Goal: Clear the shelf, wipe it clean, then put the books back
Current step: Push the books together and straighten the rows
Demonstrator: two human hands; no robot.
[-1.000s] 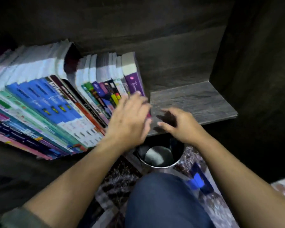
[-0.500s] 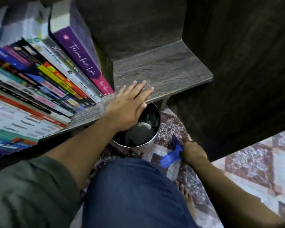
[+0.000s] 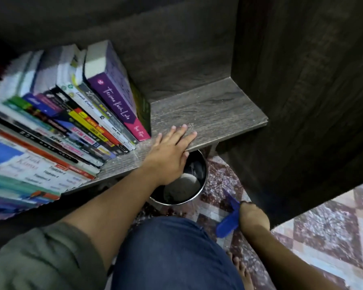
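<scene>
A grey wood-grain shelf [image 3: 214, 109] holds a leaning row of books [image 3: 57, 124], ending on the right in a thick purple book [image 3: 115, 97]. My left hand [image 3: 170, 151] rests flat on the shelf's front edge just right of the purple book, fingers straight. Down on the floor to the right, my right hand [image 3: 253, 215] grips a blue object [image 3: 228, 221]; I cannot tell what the object is. The right part of the shelf board is bare.
A round metal bucket [image 3: 199, 193] with a grey cloth inside stands on the patterned floor under the shelf edge. A dark cabinet wall [image 3: 302, 101] rises on the right. My knee in blue jeans [image 3: 172, 254] fills the lower middle.
My right hand left the shelf edge and went down to the floor, where it took hold of the blue object. My left hand moved off the books and lies flat on the shelf.
</scene>
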